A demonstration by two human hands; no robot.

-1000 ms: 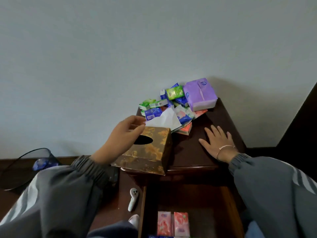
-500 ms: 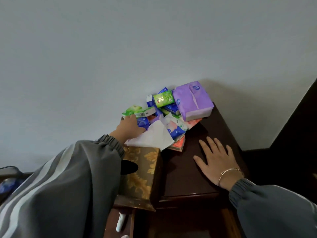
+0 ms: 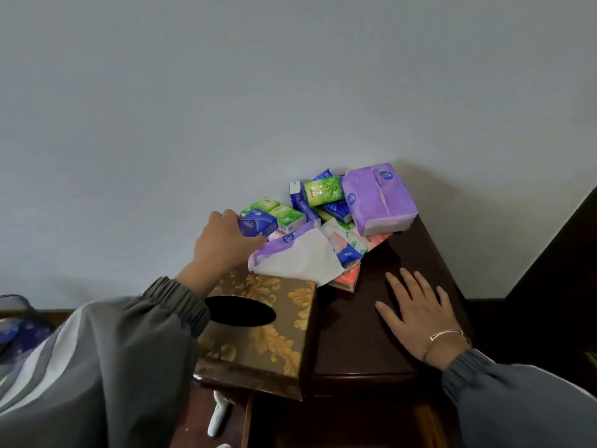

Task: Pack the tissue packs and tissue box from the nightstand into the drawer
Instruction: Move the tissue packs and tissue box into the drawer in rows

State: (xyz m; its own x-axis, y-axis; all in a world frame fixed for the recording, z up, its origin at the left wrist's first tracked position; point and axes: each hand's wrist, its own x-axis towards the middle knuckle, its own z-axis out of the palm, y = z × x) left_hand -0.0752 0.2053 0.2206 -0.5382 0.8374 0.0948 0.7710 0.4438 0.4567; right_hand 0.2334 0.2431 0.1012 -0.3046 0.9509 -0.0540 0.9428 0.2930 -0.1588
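Mid-frame, a blue tissue pack [image 3: 258,223] was gripped by the left hand [image 3: 223,244]; lower right, the right hand [image 3: 417,310] was laid flat, fingers [image 3: 396,284] spread, on the nightstand [image 3: 361,347].

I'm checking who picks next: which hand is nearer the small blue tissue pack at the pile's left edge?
Left. The left hand grips the blue tissue pack at its left end; the right hand rests flat on the nightstand, well to the pack's right.

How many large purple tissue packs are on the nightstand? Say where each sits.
2. One large purple pack lies at the back right corner near the wall; an open purple pack, white tissue showing, lies just behind the tissue box. The pile may hide more.
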